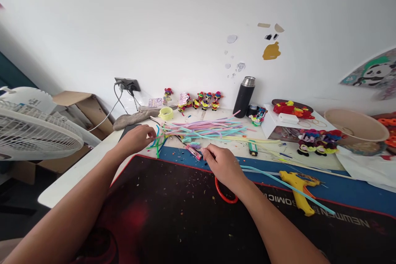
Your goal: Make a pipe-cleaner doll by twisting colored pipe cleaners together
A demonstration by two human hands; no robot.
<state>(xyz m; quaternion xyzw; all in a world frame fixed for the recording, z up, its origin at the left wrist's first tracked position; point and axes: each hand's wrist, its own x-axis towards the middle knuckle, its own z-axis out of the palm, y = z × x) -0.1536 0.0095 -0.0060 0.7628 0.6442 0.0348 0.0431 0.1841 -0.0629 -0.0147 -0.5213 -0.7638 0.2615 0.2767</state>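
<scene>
My left hand (139, 139) is at the left end of a heap of pastel pipe cleaners (213, 128), its fingers curled together beside short green and blue pipe cleaners (157, 148). Whatever those fingers hold, if anything, does not show clearly. My right hand (224, 165) hovers over the mat's back edge with thumb and fingers pinched; what lies between them is too small to name. Just left of its fingertips lies a small pink-and-red packet (194, 152). A red loop (225, 198), like a scissors handle, shows below that hand, its other end hidden.
A yellow glue gun (298, 189) lies at right on the black mat (185, 218), crossed by a light-blue pipe cleaner (315, 204). Behind stand a black flask (244, 97), yellow tape roll (166, 113), small figures (208, 102) and a white box (266, 121). A fan (40, 128) stands left.
</scene>
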